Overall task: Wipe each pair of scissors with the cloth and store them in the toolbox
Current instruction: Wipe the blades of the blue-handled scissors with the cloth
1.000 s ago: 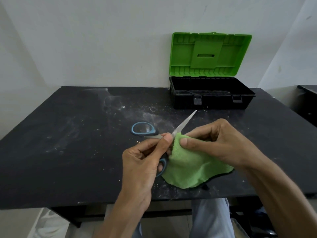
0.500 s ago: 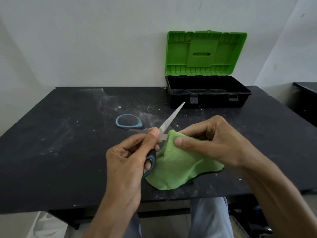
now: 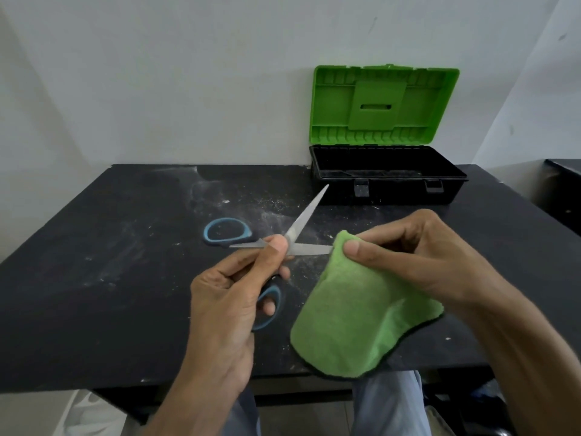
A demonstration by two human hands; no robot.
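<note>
Scissors point(image 3: 301, 221) opened wide, held by the left hand point(image 3: 226, 297) over the near-middle of the desk point(image 3: 94, 262). Left grip is closed on the tool: thumb on the pivot, fingers curled through the lower handle loop. The second handle loop sticks out free at 9 o'clock from the pivot.

Right hand point(image 3: 418, 256) sits at 3 o'clock from the pivot. Its thumb and forefinger pinch the green cloth point(image 3: 345, 316) around the outer end of one blade. The rest of the cloth drapes toward 6 o'clock; can't tell if it touches the desk.

Key relation: the blade in the cloth lies at 3 o'clock from the left grip, long axis 9–3. Its tip is buried in the fold, not visible. The other blade is bare, long axis pointing to 1 o'clock. Its tip aims at the near-left corner of the toolbox point(image 3: 393, 193), well apart from the cloth.

Judgement: mid-wipe on the horizontal blade, stroke running outward along that axis. The 1 o'clock blade looks like the next one to wipe. Either the right hand shifts from 3 to 1 o'clock or the left wrist rotates the tool.

Toolbox is open at 1 o'clock on the far desk edge, green lid point(image 3: 383, 105) upright at the wall. Contents can't be made out. Stow path is forward-right. The right hand is nearer the box; the left has the tool. Risk: the exposed tip leads on that path, so close the blades first.
</note>
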